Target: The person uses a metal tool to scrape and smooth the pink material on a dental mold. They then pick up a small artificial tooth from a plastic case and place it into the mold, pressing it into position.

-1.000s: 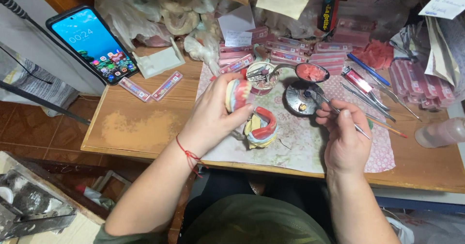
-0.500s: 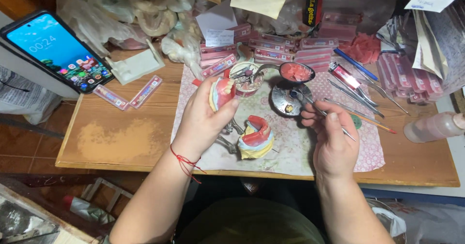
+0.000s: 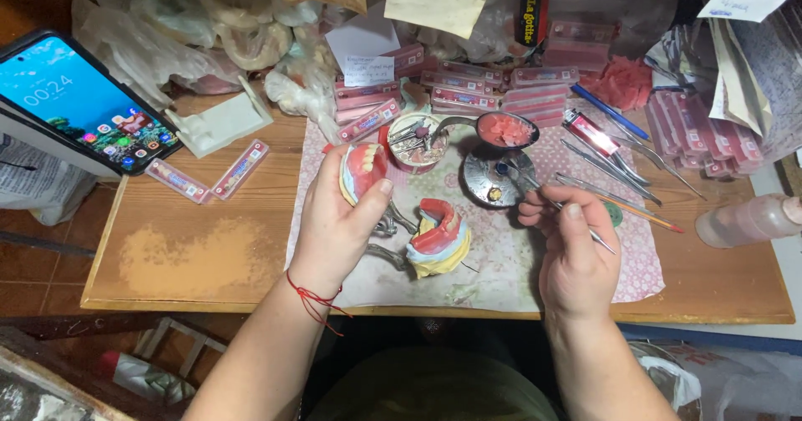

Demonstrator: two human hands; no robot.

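My left hand (image 3: 338, 220) grips a dental model (image 3: 363, 170) with pink wax gums and white teeth, held up over the patterned cloth (image 3: 493, 262). My right hand (image 3: 572, 250) holds a thin metal wax tool (image 3: 543, 194), its tip reaching toward a small round metal burner (image 3: 493, 179). A second model with red wax on a yellow base (image 3: 439, 235) sits on a metal articulator between my hands. A dark spoon of pink wax (image 3: 505, 129) lies just behind the burner.
A phone (image 3: 79, 103) leans at the far left. Rows of pink tooth strips (image 3: 543, 87), metal instruments (image 3: 618, 166), a cup of tools (image 3: 415, 141) and a plastic bottle (image 3: 748, 219) crowd the wooden table (image 3: 192, 254). Paper notes hang behind.
The view has shifted slightly. My left hand still holds the model up, and my right hand keeps the tool near the burner.
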